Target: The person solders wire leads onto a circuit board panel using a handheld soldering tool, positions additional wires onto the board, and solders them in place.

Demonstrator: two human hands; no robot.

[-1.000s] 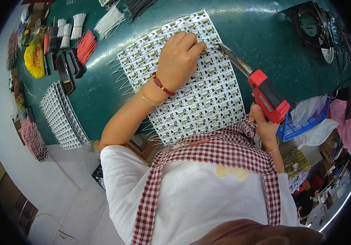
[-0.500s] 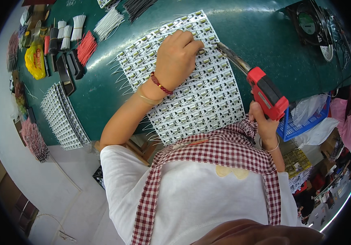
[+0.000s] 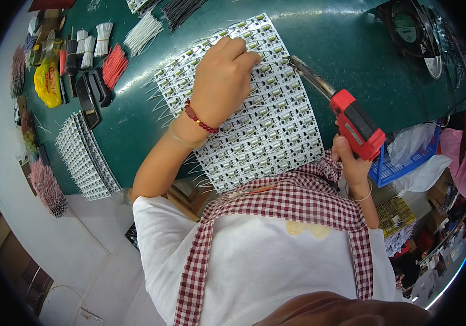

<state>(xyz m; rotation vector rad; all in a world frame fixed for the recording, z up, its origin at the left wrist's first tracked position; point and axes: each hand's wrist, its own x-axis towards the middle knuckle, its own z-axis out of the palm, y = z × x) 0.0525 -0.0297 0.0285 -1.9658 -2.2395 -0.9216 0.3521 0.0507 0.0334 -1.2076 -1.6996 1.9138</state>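
A large white panel of small circuit boards (image 3: 276, 125) lies on the green table, its front edge against my checked apron. Thin white wires stick out along the panel's left side. My left hand (image 3: 224, 79) is over the upper middle of the panel, back upward, thumb and fingers closed together; whatever they pinch is too small or hidden to name. In my right hand (image 3: 352, 165) is a red and black soldering gun (image 3: 356, 124), gripped by its handle. Its metal tip points up and left and reaches the panel's upper right edge; I cannot tell if it touches.
Bundles of white wires (image 3: 143, 33), red wires (image 3: 114, 66) and black wires (image 3: 183, 12) lie at the far left. Stacked panels (image 3: 83, 157) lie left of my arm. A black fan (image 3: 409, 30) stands far right. Below the table's right edge is a blue basket (image 3: 401, 169).
My left hand has shifted left across the panel, away from the soldering gun's tip. The right hand and the gun have hardly moved.
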